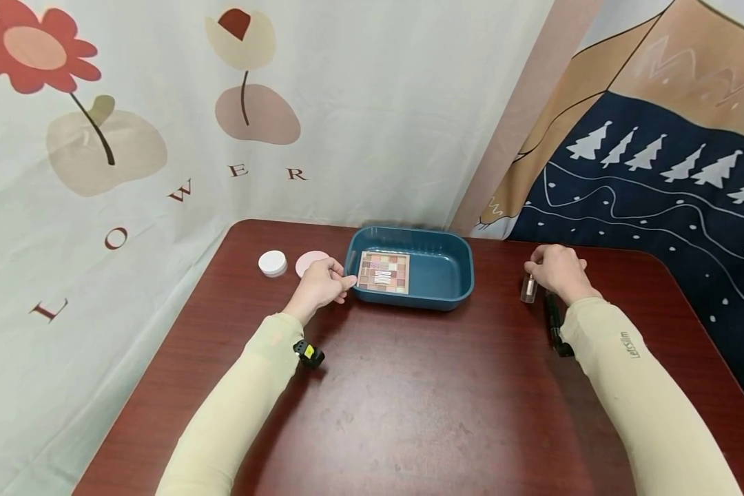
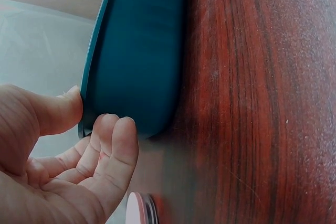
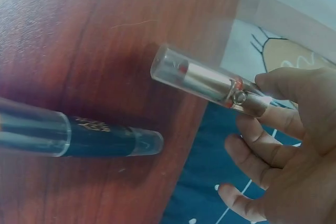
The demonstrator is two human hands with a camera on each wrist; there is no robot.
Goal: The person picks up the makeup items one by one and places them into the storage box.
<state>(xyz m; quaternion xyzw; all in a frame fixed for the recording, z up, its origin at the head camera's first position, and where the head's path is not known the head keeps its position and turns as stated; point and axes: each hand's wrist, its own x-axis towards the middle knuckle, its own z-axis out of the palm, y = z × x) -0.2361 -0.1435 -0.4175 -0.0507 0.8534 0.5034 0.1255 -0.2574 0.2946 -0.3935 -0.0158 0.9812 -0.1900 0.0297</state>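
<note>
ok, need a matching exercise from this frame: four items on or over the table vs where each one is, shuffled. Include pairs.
Items
1. makeup palette
2. clear-capped lipstick
3. white round jar
4. dark tube

Places
A. on the table, left of the pink disc
B. on the table, beside the right sleeve
C. inside the blue tray, toward its left end
D. held in the right hand

Pairs: 1-C, 2-D, 3-A, 4-B
</note>
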